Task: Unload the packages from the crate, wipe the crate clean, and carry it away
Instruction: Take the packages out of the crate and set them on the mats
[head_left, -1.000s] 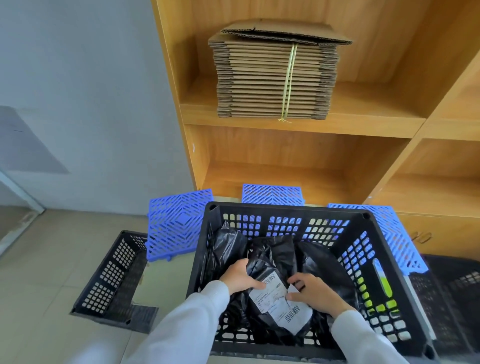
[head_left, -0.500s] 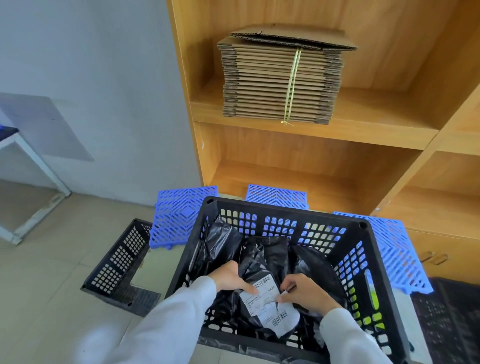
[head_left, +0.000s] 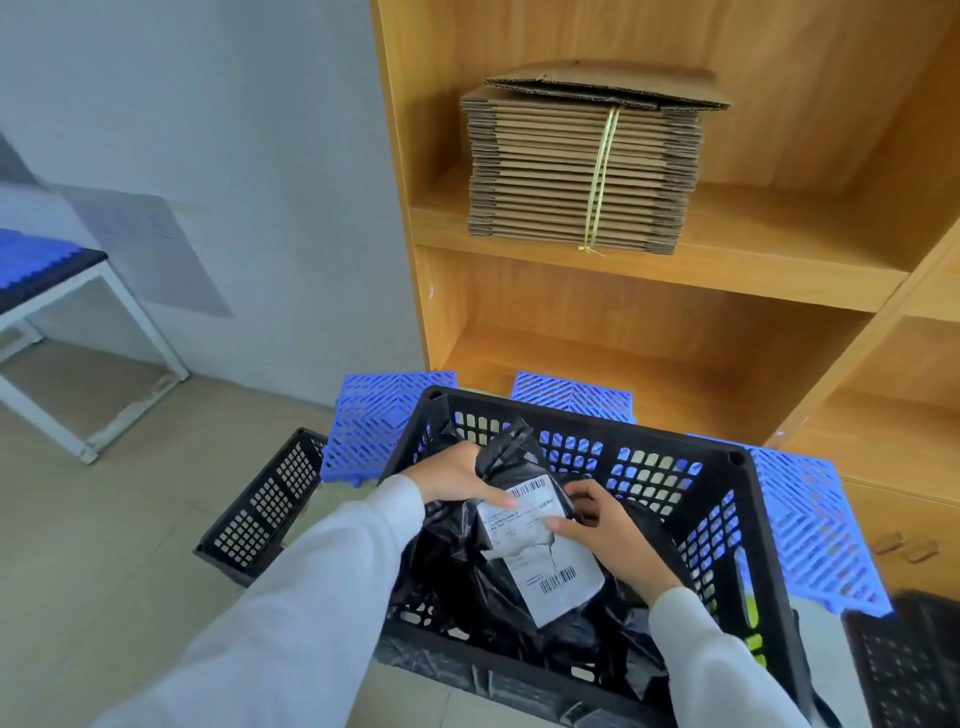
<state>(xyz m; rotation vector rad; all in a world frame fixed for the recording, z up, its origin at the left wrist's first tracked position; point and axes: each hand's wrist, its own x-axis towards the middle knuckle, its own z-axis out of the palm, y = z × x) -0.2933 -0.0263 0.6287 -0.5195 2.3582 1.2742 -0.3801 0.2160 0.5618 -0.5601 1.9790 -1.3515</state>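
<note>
A black slatted plastic crate (head_left: 748, 525) stands on the floor in front of me, filled with black plastic mail packages. My left hand (head_left: 457, 478) and my right hand (head_left: 608, 525) both grip one black package (head_left: 514, 457) with a white barcode label, lifted to about the height of the crate's rim. A second labelled package (head_left: 561, 587) lies just beneath it. More black bags (head_left: 457, 577) fill the crate's bottom. Both arms wear light grey sleeves.
Blue slatted panels (head_left: 374, 421) lie around the crate on the floor. A second black crate (head_left: 265, 514) lies on its side to the left. A wooden shelf unit (head_left: 675, 291) behind holds a tied stack of flattened cardboard (head_left: 582, 171). A white-legged bench (head_left: 67, 291) stands far left.
Both hands have raised the labelled package from deep in the crate up to near its rim. The view has shifted right and tilted up.
</note>
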